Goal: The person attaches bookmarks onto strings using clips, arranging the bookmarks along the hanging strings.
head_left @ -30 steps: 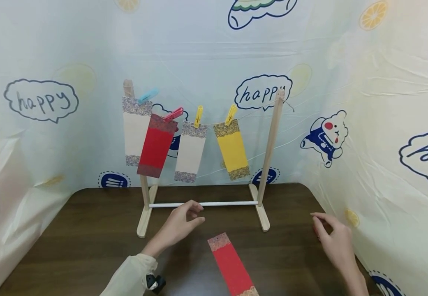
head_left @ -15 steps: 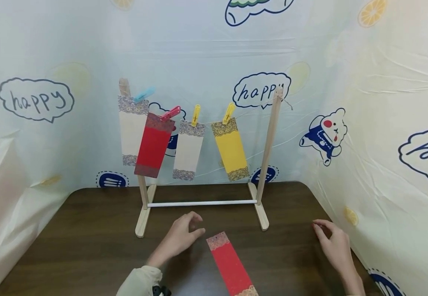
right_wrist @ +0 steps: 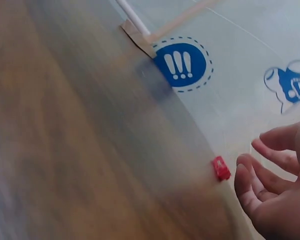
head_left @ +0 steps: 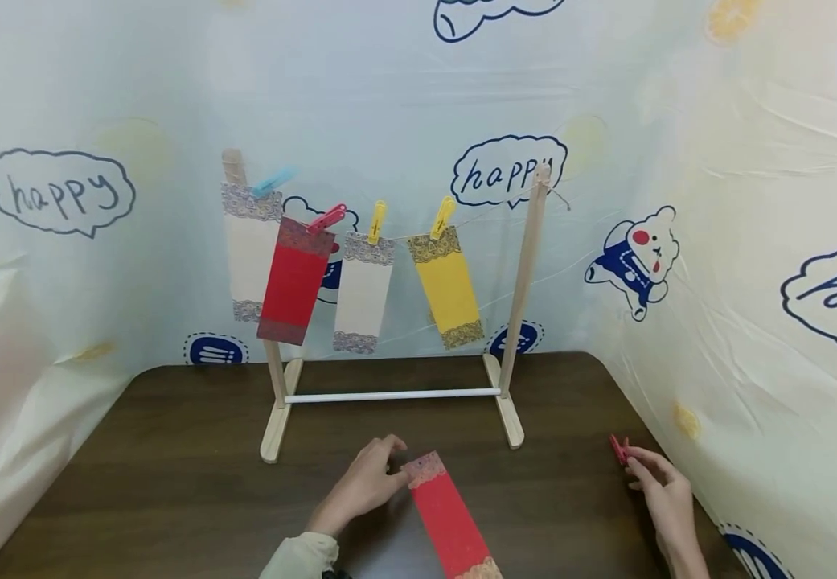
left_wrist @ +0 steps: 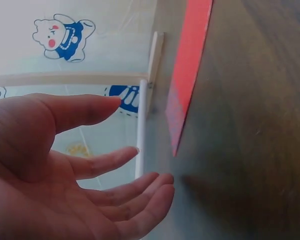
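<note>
A red paper card (head_left: 450,515) with patterned ends lies on the table. My left hand (head_left: 363,486) is at its far end, thumb and fingers spread apart with nothing between them; in the left wrist view the card (left_wrist: 190,55) is beyond the fingers. A small red clothespin (head_left: 618,450) sits near the table's right edge. My right hand (head_left: 662,490) is beside it, fingertips right at its near end. In the right wrist view the clothespin (right_wrist: 221,168) shows just outside the loosely bent fingers, with a gap between.
A wooden stand (head_left: 523,297) with a white crossbar (head_left: 389,396) holds a string. Clipped on it hang a white card (head_left: 252,257), a red card (head_left: 295,281), another white card (head_left: 363,293) and a yellow card (head_left: 447,289). A printed curtain (head_left: 736,322) surrounds the table (head_left: 172,474).
My left hand has come nearer and to the right, up to the lying card's far end. My right hand has drawn nearer and slightly right, so the red clothespin now shows plainly.
</note>
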### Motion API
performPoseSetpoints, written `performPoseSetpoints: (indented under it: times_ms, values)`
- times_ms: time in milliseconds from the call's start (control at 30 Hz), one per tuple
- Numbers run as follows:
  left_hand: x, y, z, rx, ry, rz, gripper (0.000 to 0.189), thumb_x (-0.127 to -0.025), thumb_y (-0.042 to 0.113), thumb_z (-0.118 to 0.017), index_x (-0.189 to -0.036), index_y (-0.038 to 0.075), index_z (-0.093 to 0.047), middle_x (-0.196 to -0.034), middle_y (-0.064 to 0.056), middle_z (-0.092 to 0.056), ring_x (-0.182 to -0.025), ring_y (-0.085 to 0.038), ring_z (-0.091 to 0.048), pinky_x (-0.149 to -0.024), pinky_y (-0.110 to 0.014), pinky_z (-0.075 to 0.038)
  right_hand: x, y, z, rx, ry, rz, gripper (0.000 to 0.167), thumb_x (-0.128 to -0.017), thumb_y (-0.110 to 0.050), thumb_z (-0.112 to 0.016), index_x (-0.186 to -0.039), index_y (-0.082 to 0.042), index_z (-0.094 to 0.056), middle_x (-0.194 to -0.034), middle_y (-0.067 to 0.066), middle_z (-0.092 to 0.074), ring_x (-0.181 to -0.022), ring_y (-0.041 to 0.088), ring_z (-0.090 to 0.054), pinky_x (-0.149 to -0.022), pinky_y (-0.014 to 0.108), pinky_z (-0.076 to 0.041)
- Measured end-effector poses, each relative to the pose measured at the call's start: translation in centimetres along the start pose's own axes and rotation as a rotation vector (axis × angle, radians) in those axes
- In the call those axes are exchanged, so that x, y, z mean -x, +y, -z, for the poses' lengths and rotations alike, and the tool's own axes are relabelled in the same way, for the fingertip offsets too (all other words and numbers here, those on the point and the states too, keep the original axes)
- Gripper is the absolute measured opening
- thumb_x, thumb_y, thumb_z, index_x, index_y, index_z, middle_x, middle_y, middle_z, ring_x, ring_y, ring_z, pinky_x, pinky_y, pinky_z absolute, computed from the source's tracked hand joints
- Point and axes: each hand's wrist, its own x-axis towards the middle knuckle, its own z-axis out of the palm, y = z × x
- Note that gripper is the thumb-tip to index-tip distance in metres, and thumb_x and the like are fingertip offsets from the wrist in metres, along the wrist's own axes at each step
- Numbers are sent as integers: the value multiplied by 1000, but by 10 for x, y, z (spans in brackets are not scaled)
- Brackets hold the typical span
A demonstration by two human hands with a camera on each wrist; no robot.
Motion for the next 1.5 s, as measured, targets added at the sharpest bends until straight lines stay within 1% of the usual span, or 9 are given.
performPoseSetpoints:
  times_ms: [200,433,567,700,800,1067,1300,1400,1500]
  values:
    - [-1,-1,-9,-39,1,18,44,-88,17,-73,-125,-2,-58,-121,-20,-57,-110,-34,-57,-87,-52,-50,-7,2,2,107,-8,-30,33,-100,-15,-61,-129,0,-61,-110,6,-68,-78,5,-64,-64,24,-55]
    - [-8,4,-26,31,-90,-3,51,-85,23,-75,-126,-1,-57,-116,-13,-51,-98,-26,-47,-75,-43,-46,-6,-1,10,378,-81,3,46,-96,-26,-67,-135,-5,-57,-131,20,-58,-75,6,-59,-61,27,-45]
    - [-7,9,-36,-106,-73,-6,65,-80,30,-82,-130,-1,-54,-121,-15,-48,-106,-30,-46,-80,-48,-48,-6,-2,11,438,-75,39,45,-95,-26,-68,-133,-5,-60,-130,19,-60,-75,6,-56,-61,28,-43]
    - [-2,15,-45,-283,-47,21,86,-72,43,-87,-136,-2,-51,-129,-20,-46,-112,-36,-43,-83,-57,-45,-5,-3,9,445,-54,56,41,-94,-22,-69,-131,-6,-62,-126,18,-63,-73,6,-56,-60,27,-43]
    - [0,18,-48,-347,-30,39,95,-66,49,-90,-135,-3,-52,-131,-23,-46,-114,-39,-43,-85,-60,-44,-6,-2,8,440,-48,63,40,-94,-23,-69,-130,-6,-63,-125,18,-64,-73,6,-56,-60,27,-43]
    - [3,17,-40,-276,-80,90,110,-57,40,-97,-140,-10,-43,-135,-30,-41,-127,-47,-40,-101,-63,-39,-1,5,6,450,-37,59,37,-93,-25,-71,-125,-7,-66,-110,12,-70,-71,6,-56,-62,28,-41]
    - [7,14,-33,-258,-158,-18,66,-57,21,-96,-108,15,-55,-106,-7,-44,-98,-26,-41,-76,-43,-43,3,11,4,436,-17,48,35,-92,-22,-71,-123,-6,-67,-103,9,-72,-68,7,-56,-60,28,-39]
    - [9,17,-34,-260,-158,-39,61,-63,22,-94,-112,16,-58,-109,-7,-44,-100,-26,-40,-77,-43,-43,3,12,3,425,-16,40,35,-93,-23,-70,-123,-5,-67,-100,8,-73,-67,7,-57,-59,28,-39]
    - [11,20,-38,-306,-116,-11,76,-65,42,-93,-124,8,-59,-116,-14,-47,-108,-33,-43,-85,-54,-45,4,13,2,418,-15,39,34,-93,-22,-70,-123,-6,-67,-99,7,-73,-67,6,-59,-58,28,-40]
